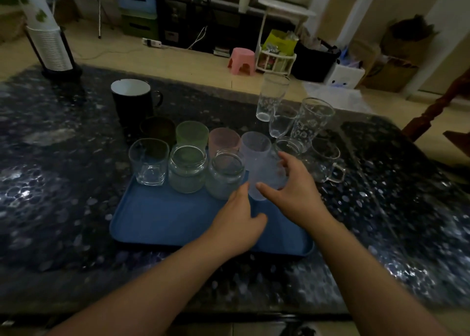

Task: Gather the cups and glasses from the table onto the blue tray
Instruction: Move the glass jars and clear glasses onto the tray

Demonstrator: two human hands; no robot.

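My right hand point(292, 190) gripping the frosted cup point(262, 165) over the blue tray point(162, 216), left hand point(239, 223) loosely curled, empty, beside it.

I see my two forearms bare from elbow to wrist, no sleeves reaching them; my left hand point(235, 223) and right hand point(292, 190) wear nothing.

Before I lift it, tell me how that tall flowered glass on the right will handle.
The flowered glass looks thin and clear, so probably fragile and light. It is tall and narrows toward the base, so a sideways push would likely tip it. Other glasses crowd it, one stemmed glass right beside it, so a knock may chip them; lift straight up.
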